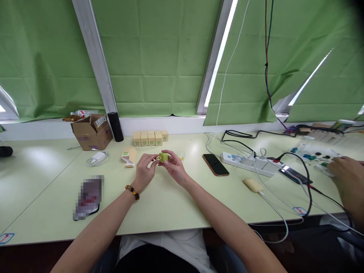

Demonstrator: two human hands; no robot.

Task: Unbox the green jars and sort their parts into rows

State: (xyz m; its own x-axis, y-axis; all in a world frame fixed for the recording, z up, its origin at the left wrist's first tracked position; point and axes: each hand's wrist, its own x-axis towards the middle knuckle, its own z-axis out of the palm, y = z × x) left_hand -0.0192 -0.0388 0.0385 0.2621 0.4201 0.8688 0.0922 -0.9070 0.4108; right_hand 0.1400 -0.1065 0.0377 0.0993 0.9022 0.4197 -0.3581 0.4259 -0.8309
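The left hand [144,167] and right hand [176,168] pinch the small green item [163,157] from opposite sides, above the table [170,208]. Maintain light, even fingertip pressure, clear of the opened carton [129,155] at left.

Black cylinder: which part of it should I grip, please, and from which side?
Probably around its middle, coming from the front right. The black cylinder stands upright, round and slim, so fingers could wrap it; the brown box sits close on its left.
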